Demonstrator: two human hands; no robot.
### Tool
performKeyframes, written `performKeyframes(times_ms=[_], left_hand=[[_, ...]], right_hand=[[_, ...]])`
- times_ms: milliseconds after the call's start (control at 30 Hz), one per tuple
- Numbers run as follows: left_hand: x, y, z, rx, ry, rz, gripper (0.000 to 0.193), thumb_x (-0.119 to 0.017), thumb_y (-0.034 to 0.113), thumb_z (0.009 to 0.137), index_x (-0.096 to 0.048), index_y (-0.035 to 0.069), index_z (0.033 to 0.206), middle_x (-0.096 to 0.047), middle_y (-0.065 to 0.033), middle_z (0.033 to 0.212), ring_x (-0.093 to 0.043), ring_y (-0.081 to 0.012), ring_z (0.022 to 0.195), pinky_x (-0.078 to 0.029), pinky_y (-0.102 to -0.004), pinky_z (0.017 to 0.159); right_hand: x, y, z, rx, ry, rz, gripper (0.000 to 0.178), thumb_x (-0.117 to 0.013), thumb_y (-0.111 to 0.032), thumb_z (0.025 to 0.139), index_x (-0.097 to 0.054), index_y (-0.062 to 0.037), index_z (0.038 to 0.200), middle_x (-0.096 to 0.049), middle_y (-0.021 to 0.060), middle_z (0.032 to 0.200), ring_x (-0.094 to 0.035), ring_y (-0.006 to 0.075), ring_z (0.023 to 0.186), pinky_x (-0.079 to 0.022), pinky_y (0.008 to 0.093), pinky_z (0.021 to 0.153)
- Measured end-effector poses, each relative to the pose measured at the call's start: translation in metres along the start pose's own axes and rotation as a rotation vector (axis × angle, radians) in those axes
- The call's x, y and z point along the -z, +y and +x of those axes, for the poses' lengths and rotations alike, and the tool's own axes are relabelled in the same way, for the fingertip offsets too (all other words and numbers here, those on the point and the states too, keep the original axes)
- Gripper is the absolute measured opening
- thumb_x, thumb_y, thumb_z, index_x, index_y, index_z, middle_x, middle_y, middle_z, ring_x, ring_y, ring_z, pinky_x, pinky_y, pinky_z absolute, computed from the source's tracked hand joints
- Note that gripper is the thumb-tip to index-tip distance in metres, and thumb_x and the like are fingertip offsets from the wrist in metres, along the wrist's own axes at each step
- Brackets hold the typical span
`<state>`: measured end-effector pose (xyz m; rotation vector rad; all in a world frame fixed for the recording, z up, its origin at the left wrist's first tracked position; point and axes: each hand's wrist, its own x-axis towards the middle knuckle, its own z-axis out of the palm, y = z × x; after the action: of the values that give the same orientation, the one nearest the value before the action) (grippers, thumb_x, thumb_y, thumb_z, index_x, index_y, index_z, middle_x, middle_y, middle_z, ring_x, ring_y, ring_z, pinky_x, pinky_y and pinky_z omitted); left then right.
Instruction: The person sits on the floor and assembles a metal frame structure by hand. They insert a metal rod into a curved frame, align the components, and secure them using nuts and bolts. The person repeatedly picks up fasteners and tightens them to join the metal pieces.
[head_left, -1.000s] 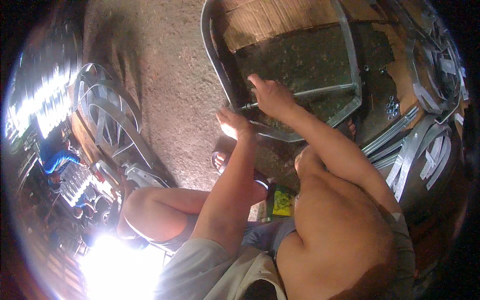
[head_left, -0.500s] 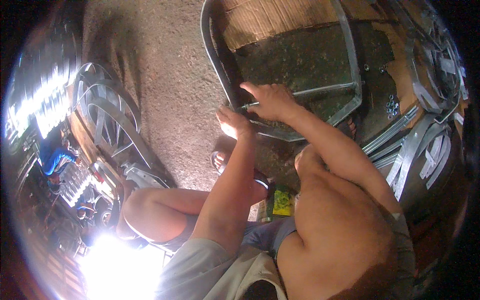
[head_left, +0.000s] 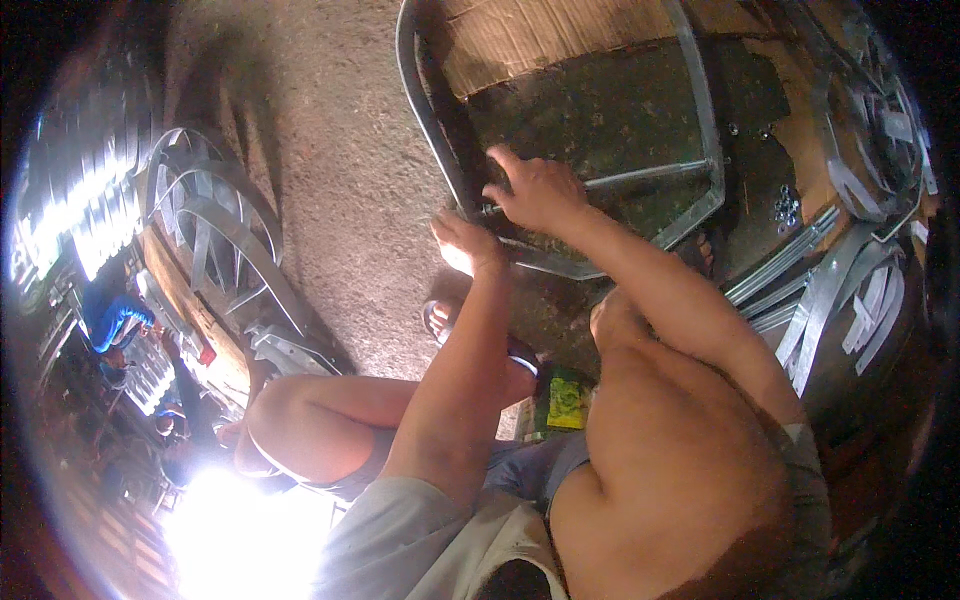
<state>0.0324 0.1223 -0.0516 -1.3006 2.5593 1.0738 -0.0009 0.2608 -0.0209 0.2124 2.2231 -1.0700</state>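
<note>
A grey metal frame [head_left: 708,110] with bent bars lies in front of me on the ground. A thin metal rod [head_left: 645,178] crosses it from side to side. My left hand [head_left: 466,243] is closed on the frame's near left corner, by the rod's left end; its fingertips are partly hidden. Just right of it, my right hand [head_left: 543,196] is over the rod, with thumb and index finger spread apart near the rod's end. Its other fingers are curled and mostly hidden. A small fastener seems to sit at that rod end, too small to make out.
Cardboard [head_left: 560,40] lies under the frame's far part. Small nuts [head_left: 787,208], metal rods [head_left: 785,262] and flat strips [head_left: 835,290] lie to the right. Curved metal parts [head_left: 235,240] stand at left. A yellow packet [head_left: 567,402] lies between my legs. A person in blue [head_left: 115,318] is far left.
My right hand's thumb and index finger have spread wider and lifted slightly off the rod's left end. The left hand stays in place on the frame's corner. The frame has barely shifted.
</note>
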Motion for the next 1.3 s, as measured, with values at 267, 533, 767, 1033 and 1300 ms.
performKeyframes(times_ms=[267, 533, 767, 1033, 1300], left_hand=[[-0.003, 0.002, -0.003, -0.070, 0.065, -0.013, 0.041, -0.041, 0.034, 0.096, -0.057, -0.004, 0.097, -0.061, -0.0264, 0.091, -0.058, -0.0409, 0.078, -0.044, -0.0512, 0.074], [-0.001, -0.011, 0.006, -0.099, 0.028, 0.034, 0.047, -0.041, 0.037, 0.094, -0.059, -0.006, 0.090, -0.061, -0.0294, 0.091, -0.058, -0.0457, 0.082, -0.041, -0.0556, 0.078], [-0.005, -0.019, 0.009, -0.166, 0.028, 0.106, 0.039, -0.040, 0.033, 0.095, -0.056, -0.002, 0.091, -0.060, -0.0263, 0.087, -0.056, -0.0436, 0.076, -0.041, -0.0536, 0.071], [-0.002, -0.012, 0.005, -0.146, 0.038, 0.075, 0.038, -0.040, 0.034, 0.096, -0.056, 0.000, 0.090, -0.060, -0.0250, 0.086, -0.056, -0.0429, 0.074, -0.041, -0.0539, 0.070], [-0.002, -0.010, 0.004, -0.136, 0.064, 0.079, 0.037, -0.040, 0.032, 0.096, -0.056, 0.000, 0.089, -0.059, -0.0246, 0.082, -0.056, -0.0432, 0.070, -0.041, -0.0535, 0.068]], right_hand=[[-0.011, 0.009, -0.001, 0.064, 0.021, -0.061, 0.064, -0.067, -0.046, 0.085, -0.045, -0.0206, 0.140, -0.070, 0.0210, 0.102, -0.067, 0.0435, 0.094, -0.053, 0.0535, 0.082], [-0.008, 0.007, -0.010, 0.207, 0.003, -0.205, 0.066, -0.066, -0.046, 0.086, -0.044, -0.0209, 0.142, -0.071, 0.0217, 0.097, -0.068, 0.0427, 0.092, -0.053, 0.0534, 0.082], [-0.005, -0.003, -0.003, -0.058, 0.079, -0.032, 0.070, -0.067, -0.046, 0.085, -0.040, -0.0218, 0.145, -0.070, 0.0229, 0.101, -0.067, 0.0433, 0.093, -0.052, 0.0530, 0.084], [-0.006, 0.005, -0.011, 0.182, -0.002, -0.191, 0.076, -0.066, -0.049, 0.084, -0.037, -0.0180, 0.147, -0.070, 0.0232, 0.100, -0.067, 0.0445, 0.095, -0.051, 0.0556, 0.086], [-0.005, 0.001, -0.012, 0.191, 0.003, -0.225, 0.077, -0.064, -0.052, 0.085, -0.035, -0.0183, 0.148, -0.070, 0.0234, 0.102, -0.067, 0.0444, 0.092, -0.052, 0.0554, 0.084]])
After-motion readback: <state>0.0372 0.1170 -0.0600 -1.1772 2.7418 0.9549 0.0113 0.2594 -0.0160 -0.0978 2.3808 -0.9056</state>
